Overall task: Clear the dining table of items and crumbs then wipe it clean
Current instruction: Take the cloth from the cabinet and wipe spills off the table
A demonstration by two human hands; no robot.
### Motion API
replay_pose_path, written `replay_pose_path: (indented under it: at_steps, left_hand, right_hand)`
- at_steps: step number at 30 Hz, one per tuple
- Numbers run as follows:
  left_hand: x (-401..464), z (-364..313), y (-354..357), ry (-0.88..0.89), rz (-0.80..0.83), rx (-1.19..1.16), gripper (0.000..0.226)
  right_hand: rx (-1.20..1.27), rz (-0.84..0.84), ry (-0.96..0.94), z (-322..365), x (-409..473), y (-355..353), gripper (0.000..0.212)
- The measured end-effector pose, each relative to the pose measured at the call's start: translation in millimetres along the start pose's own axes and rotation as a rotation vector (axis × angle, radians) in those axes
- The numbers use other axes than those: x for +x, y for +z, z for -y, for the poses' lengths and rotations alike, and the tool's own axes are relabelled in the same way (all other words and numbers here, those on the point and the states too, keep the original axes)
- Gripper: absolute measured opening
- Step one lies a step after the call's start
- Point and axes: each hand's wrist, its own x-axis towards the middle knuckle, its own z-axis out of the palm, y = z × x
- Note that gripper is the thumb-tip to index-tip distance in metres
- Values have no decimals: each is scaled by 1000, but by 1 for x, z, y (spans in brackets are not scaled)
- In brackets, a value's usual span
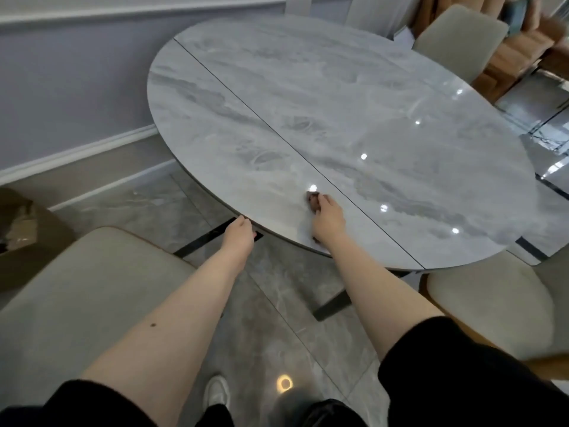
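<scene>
Black sleeves (462,380) nearest. Left hand (238,234) cupped below table (369,103) edge, fingers loose, empty. Right hand (328,218) on tabletop, gripping small brownish thing (312,200), possibly cloth.

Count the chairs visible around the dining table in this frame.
3. One chair at near left beside the left arm, one chair at near right, one chair at the table's far right edge. Others may sit outside the frame.

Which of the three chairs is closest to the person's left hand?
The chair at lower left, whose pale seat lies directly beside the left forearm. The left hand rests at the table edge just beyond it; the other two chairs stand on the table's right.
</scene>
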Motion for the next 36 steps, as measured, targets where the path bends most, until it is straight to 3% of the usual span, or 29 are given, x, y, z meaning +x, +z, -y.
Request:
replay_pose_path:
  at_steps: [4,7,14,19,23,27,31,36]
  left_hand:
    - [4,9,2,-68,6,-118,40]
    - [7,9,6,-59,-8,-148,29]
    - [18,3,9,-70,-85,-171,33]
    - [-6,0,16,-106,-40,-61,32]
    - [-51,7,22,-113,42,73,37]
    - [-109,22,20,-110,87,189,18]
    - [-171,41,11,3,50,235,13]
    - [-229,46,-25,84,-66,87,16]
  right_hand:
    - [-37,58,-243,14,7,13,50]
    - [41,132,-382,22,2,14,47]
    - [33,256,-457,5,-30,6,61]
    - [41,420,-427,-10,-77,-27,51]
    - [306,454,-184,-23,-125,-55,52]
    - [485,514,-68,-29,-161,-66,51]
    - [650,578,-13,-20,-203,-71,46]
    - [841,605,55,11,-253,-68,42]
